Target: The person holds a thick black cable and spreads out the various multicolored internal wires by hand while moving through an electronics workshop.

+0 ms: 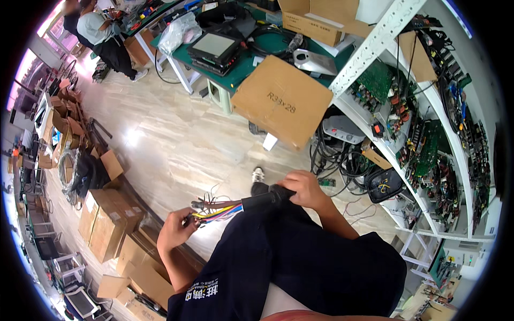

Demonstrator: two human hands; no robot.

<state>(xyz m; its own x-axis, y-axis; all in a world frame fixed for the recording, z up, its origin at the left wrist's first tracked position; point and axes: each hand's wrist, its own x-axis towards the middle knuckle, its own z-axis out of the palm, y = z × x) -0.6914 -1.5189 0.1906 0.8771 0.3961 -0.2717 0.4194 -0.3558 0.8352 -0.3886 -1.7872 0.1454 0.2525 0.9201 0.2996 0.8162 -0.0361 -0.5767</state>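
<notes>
A thick black cable [258,203] stretches between my hands in front of my dark shirt. Out of its sheath fan several coloured wires [227,212], yellow, blue, pink and white among them, beside a thicker brown lead [214,204]. My left hand [175,229] is closed round the far ends of the wires, and its fingers partly hide the tips. At the other end, my right hand [306,189] is wrapped round the bulky black part of the cable; the fingers cover what shape it has there.
A green workbench [214,80] ahead carries devices and a large cardboard box [284,101] jutting over its edge. White shelving [399,160] with circuit boards stands right, above coiled black cables [326,152]. Cardboard boxes [104,222] line the left. Two people [101,32] stand at far left.
</notes>
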